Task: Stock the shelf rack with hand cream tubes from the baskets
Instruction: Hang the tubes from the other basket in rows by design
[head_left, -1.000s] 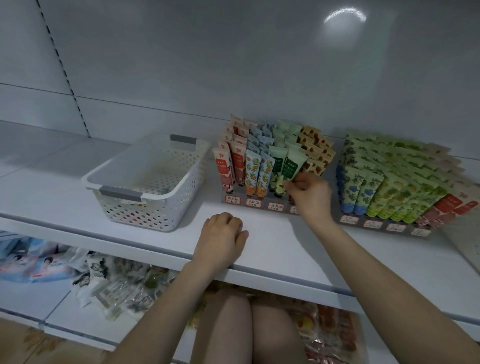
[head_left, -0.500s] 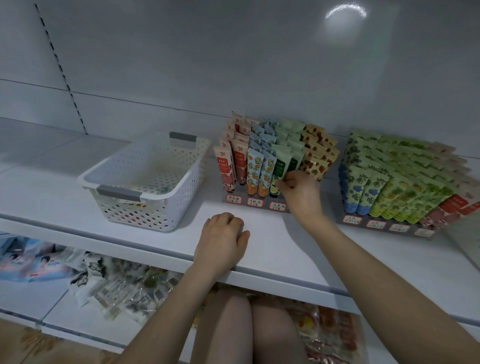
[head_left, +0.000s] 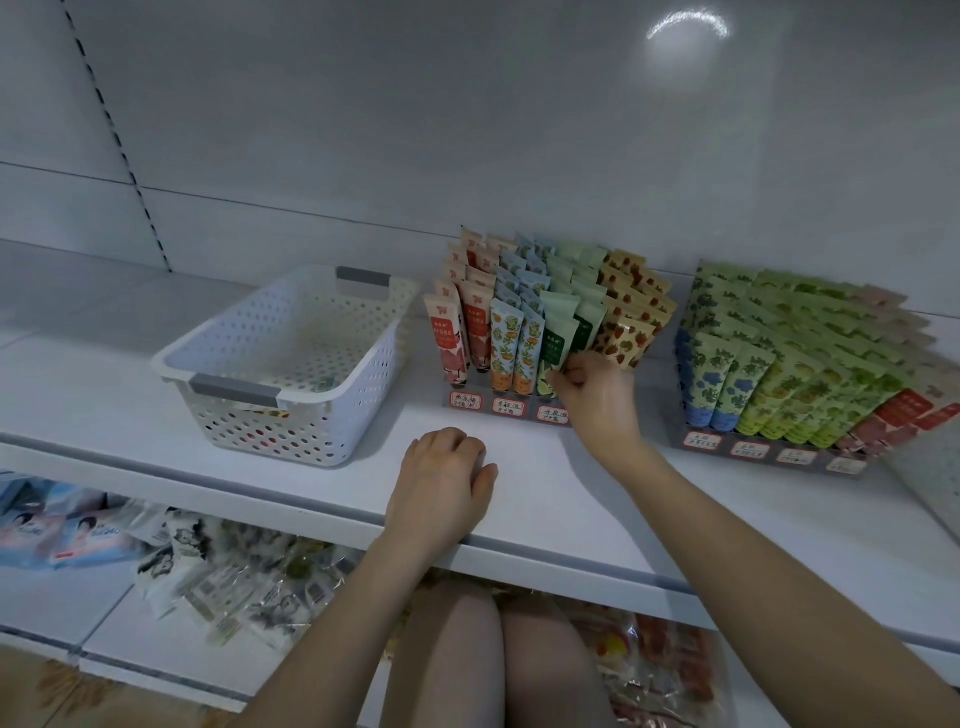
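Left hand (head_left: 441, 483) bare. Right hand (head_left: 597, 400) bare, outline slightly motion-blurred. Both forearms (head_left: 769, 582) bare, uncovered from wrist down to lower frame edge. Two bare knees (head_left: 441, 660) side by side, rounded, between forearms at bottom. Upper arms, torso out of frame; clothing cannot be told.

My two bare hands, forearms extended forward.
My left hand (head_left: 441, 480) lies palm down, fingers curled under, holding nothing; my right hand (head_left: 597, 395), set farther forward, pinches a pale green plastic hand cream tube (head_left: 558, 338).
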